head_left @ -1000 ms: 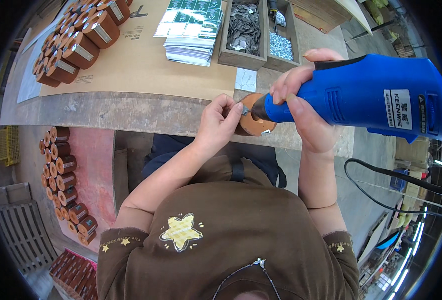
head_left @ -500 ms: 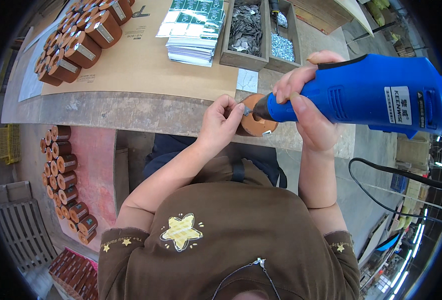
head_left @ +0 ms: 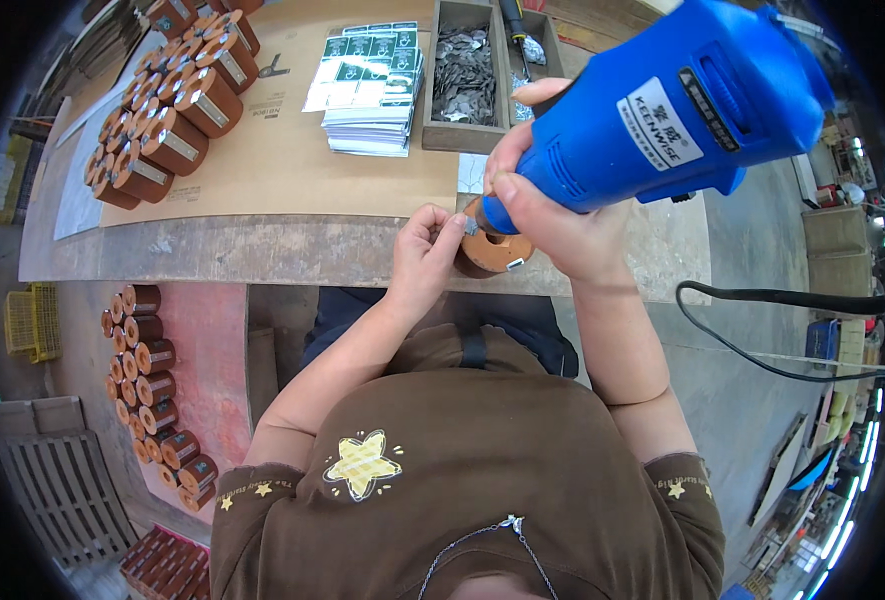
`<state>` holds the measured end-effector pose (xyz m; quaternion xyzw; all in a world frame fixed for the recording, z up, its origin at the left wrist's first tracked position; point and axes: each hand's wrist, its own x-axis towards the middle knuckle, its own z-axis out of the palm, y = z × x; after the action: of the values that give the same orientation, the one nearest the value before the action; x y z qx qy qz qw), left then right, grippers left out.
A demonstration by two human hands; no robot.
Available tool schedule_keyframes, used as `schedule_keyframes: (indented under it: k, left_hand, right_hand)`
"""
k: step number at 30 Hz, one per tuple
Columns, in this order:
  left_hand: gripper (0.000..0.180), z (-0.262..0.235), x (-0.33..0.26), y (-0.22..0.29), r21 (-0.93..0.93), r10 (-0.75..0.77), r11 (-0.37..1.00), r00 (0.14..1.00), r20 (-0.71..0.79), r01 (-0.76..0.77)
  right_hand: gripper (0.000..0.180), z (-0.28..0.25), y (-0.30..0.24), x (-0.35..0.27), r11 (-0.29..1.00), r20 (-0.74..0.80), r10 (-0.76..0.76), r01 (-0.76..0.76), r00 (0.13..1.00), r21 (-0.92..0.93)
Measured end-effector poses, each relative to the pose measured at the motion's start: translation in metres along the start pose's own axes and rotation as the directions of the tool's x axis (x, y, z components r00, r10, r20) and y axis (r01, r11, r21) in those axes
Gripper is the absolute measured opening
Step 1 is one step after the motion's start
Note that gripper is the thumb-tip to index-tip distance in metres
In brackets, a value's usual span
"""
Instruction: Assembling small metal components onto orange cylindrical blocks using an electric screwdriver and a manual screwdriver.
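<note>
The step in hand, as I judge, is the work of the blue power tool (head_left: 643, 130) upon a small metal piece (head_left: 471, 226), which sits at the edge of a brown cylinder (head_left: 516, 248). This cylinder stands between the two hands, on the near border of the wooden table (head_left: 313, 245), with its holed face turned up. For the next move, I think, the metal piece needs to be steady, the tool needs firm control, and the left fingertips need to be clear of the nose. Whether the nose touches the metal, I cannot tell, because the tool covers this place.

The left hand (head_left: 423, 255) pinches the metal piece between thumb and forefinger, just beside the nose; its other fingers are curled towards the palm. The left forearm (head_left: 343, 355) slopes up and inward to the cylinder. The right hand (head_left: 573, 235) is wrapped around the tool near its front, with the thumb along the side nearer to the body. The tool is tilted: its nose points down to the cylinder and its thick rear rises beyond the right hand, to the right. The right forearm (head_left: 613, 340) comes up steeply below it. If a finger presses a switch, I cannot see it.
</note>
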<state>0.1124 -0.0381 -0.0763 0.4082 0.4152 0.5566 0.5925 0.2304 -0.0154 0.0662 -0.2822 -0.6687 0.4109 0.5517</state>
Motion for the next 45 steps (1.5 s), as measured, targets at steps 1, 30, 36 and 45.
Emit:
schedule_keyframes:
  k: [1, 30, 36, 45]
  left_hand:
    - [0.015, -0.003, 0.0, 0.001, -0.013, -0.026, 1.0, 1.0, 0.014, 0.027]
    - [0.03, 0.005, 0.013, 0.028, 0.629, -0.006, 0.776, 0.998, 0.059, -0.033]
    - [0.031, -0.007, 0.038, 0.038, 0.377, -0.16, 0.921, 0.978, 0.135, 0.099]
    - [0.048, 0.002, 0.072, 0.081, 0.809, -0.234, 0.546, 0.888, 0.396, -0.217]
  right_hand:
    - [0.049, -0.002, -0.001, -0.002, 0.999, -0.068, 0.039, -0.037, 0.997, 0.021]
    - [0.053, -0.137, -0.018, -0.08, 0.829, -0.411, -0.002, 0.232, 0.912, 0.51]
    - [0.055, -0.138, -0.012, -0.084, 0.846, -0.428, -0.004, 0.231, 0.904, 0.48]
    - [0.054, -0.142, -0.009, -0.092, 0.852, -0.464, 0.024, 0.225, 0.885, 0.473]
